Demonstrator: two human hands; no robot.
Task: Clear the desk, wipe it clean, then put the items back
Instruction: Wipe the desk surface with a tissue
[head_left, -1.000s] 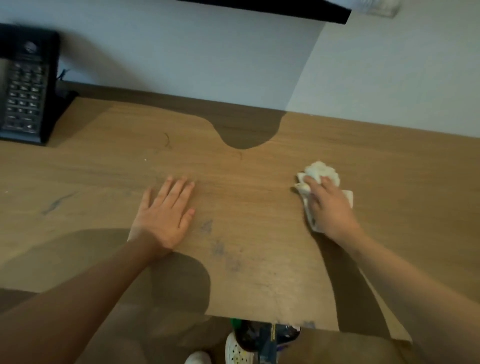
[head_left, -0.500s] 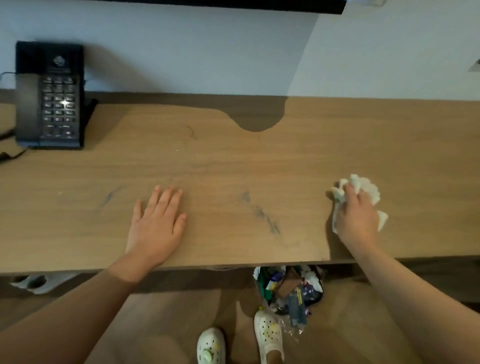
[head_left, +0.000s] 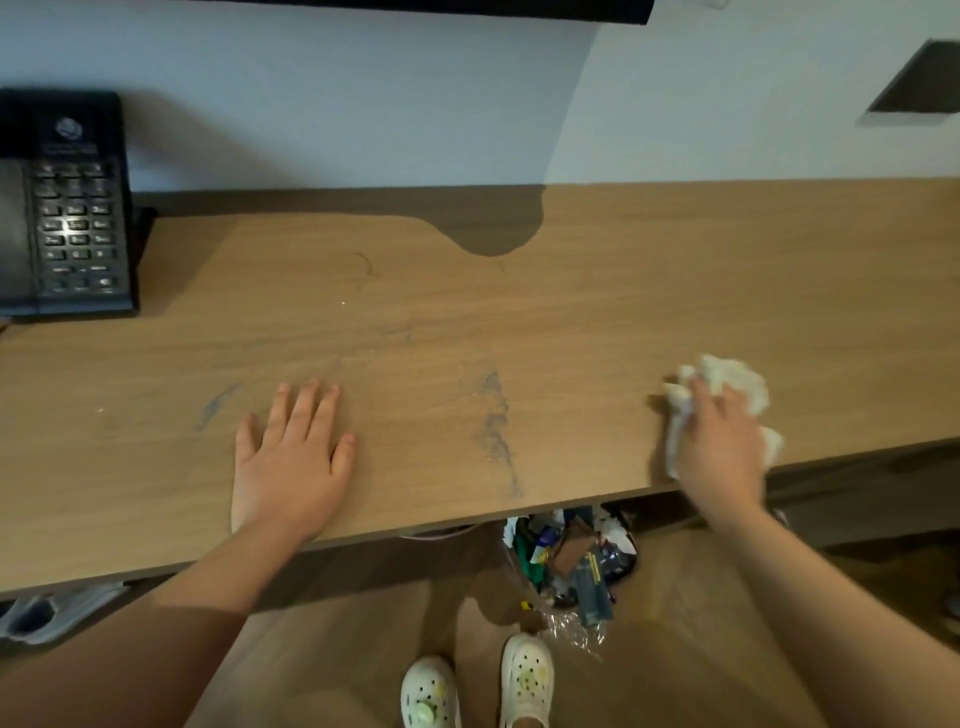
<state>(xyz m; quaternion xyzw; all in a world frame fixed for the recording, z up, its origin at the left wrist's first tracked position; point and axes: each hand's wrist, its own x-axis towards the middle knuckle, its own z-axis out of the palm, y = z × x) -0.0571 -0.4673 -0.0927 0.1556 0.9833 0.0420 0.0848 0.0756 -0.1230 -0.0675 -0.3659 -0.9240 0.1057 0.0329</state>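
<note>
trash bin (head_left: 571, 564), white clogs (head_left: 525, 675)

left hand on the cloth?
No, the left hand lies flat on the bare desk, while the right hand holds the white cloth.

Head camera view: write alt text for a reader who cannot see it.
A person's right hand holds a crumpled white cloth against a brown wooden desk near its front edge. The left hand lies flat on the desk, bluish smudges between them; a black telephone stands far left.
</note>
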